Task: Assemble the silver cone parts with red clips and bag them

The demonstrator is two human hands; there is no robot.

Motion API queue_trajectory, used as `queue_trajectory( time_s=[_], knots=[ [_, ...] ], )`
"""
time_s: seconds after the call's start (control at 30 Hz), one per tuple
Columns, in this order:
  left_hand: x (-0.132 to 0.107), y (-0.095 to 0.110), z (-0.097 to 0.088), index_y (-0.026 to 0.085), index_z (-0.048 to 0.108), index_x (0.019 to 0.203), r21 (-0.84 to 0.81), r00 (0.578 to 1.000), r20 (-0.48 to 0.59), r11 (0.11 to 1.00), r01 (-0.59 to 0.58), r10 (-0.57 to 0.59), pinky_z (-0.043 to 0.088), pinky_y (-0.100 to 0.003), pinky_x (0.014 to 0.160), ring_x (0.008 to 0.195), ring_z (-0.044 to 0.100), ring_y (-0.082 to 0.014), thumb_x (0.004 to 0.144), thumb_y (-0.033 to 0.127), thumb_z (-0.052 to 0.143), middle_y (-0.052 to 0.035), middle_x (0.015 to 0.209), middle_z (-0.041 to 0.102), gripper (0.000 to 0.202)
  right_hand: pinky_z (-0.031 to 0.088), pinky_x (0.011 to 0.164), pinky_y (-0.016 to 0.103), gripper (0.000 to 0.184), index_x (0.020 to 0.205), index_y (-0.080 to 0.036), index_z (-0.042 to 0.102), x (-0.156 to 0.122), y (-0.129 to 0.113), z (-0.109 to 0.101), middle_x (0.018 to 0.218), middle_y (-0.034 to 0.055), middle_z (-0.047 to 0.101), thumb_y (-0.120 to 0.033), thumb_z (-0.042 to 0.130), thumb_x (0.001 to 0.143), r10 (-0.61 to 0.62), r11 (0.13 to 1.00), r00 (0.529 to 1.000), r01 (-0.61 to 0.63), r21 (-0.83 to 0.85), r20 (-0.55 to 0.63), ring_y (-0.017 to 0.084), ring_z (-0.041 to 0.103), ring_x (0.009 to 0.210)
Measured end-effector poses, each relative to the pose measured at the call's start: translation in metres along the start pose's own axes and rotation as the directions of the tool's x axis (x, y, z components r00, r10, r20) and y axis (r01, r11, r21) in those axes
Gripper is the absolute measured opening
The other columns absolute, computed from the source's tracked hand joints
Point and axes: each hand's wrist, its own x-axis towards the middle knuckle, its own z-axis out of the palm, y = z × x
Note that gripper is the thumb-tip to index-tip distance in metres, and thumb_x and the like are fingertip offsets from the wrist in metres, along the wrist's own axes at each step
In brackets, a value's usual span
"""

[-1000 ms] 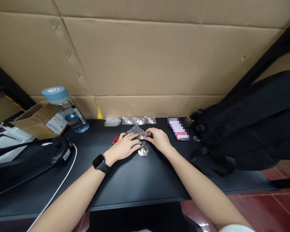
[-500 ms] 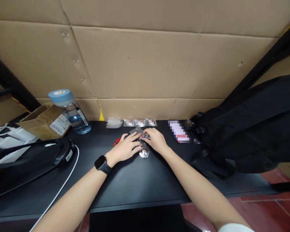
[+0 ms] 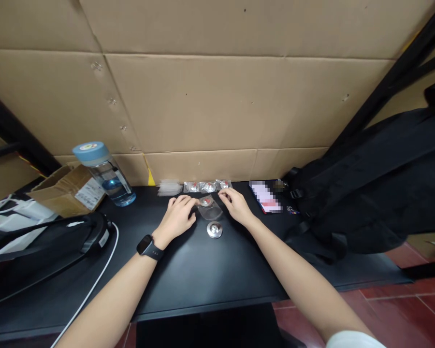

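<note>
A small clear plastic bag (image 3: 212,213) lies on the black table with a shiny round metal piece (image 3: 205,202) in its upper part, marked red in the middle. My left hand (image 3: 177,217), a black watch on its wrist, rests left of the bag. Its index fingertip touches the bag's left edge, and the thumb is held apart. To the bag's right is my right hand (image 3: 236,207), thumb and index finger brought together near its upper corner; whatever they may pinch is too small to make out. A bare silver metal disc (image 3: 214,230) lies below the bag.
Along the cardboard wall lie a stack of clear bags (image 3: 169,188) and several bagged metal discs (image 3: 208,187). A water bottle (image 3: 118,186), an open carton (image 3: 67,191) and a white cable (image 3: 105,263) are left. A phone (image 3: 266,197) and black backpack (image 3: 369,188) are right.
My hands have moved apart, uncovering the bag with the metal piece in it. The red pieces by my left hand are now out of sight. The view has shifted slightly.
</note>
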Motion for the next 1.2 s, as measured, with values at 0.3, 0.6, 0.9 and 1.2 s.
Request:
queue_trajectory(
  time_s=[0.3,0.6,0.9,1.2],
  knots=[
    [0.003,0.007,0.008,0.025,0.069,0.093,0.003,0.998,-0.040,0.999,0.053,-0.052,0.034,-0.044,0.095,0.118,0.053,-0.0265,0.096,0.029,0.056,-0.0062,0.110,0.071,0.014,0.046,0.098,0.039,0.005,0.091,-0.023,0.075,-0.004,0.009,0.004,0.106,0.0059,0.064,-0.023,0.070,0.090,-0.081,0.997,0.991,0.080,0.009,0.104,0.022,0.059,0.104],
    [0.004,0.008,0.007,0.021,0.066,0.075,-0.002,0.979,-0.036,0.979,0.202,-0.201,0.032,-0.044,0.091,0.112,0.056,-0.0267,0.093,0.030,0.053,-0.0056,0.103,0.073,0.024,0.043,0.093,0.038,0.007,0.084,-0.021,0.069,-0.004,-0.008,0.015,0.101,0.0055,0.066,-0.025,0.069,0.089,0.107,0.991,0.994,-0.104,-0.085,0.032,0.023,0.059,0.101],
    [0.000,0.009,0.009,0.026,0.062,0.111,0.025,0.998,0.056,0.999,-0.027,0.025,0.030,-0.046,0.097,0.135,0.047,-0.0283,0.085,0.010,0.050,-0.0058,0.123,0.070,0.032,0.029,0.090,0.042,0.043,0.114,-0.028,0.072,-0.010,-0.015,0.007,0.124,0.0046,0.071,-0.004,0.055,0.083,-0.041,0.979,0.963,0.091,-0.182,0.265,0.025,0.056,0.114],
    [0.002,0.012,0.009,0.025,0.042,0.139,-0.056,0.996,0.002,0.994,0.089,-0.089,0.030,-0.043,0.094,0.113,0.062,-0.0252,0.095,0.018,0.048,-0.0068,0.109,0.075,0.045,0.027,0.092,0.040,0.023,0.118,-0.027,0.065,-0.007,-0.018,0.009,0.111,0.0037,0.077,-0.024,0.058,0.096,0.035,0.998,0.975,-0.022,-0.060,0.220,0.023,0.062,0.109]
  ],
)
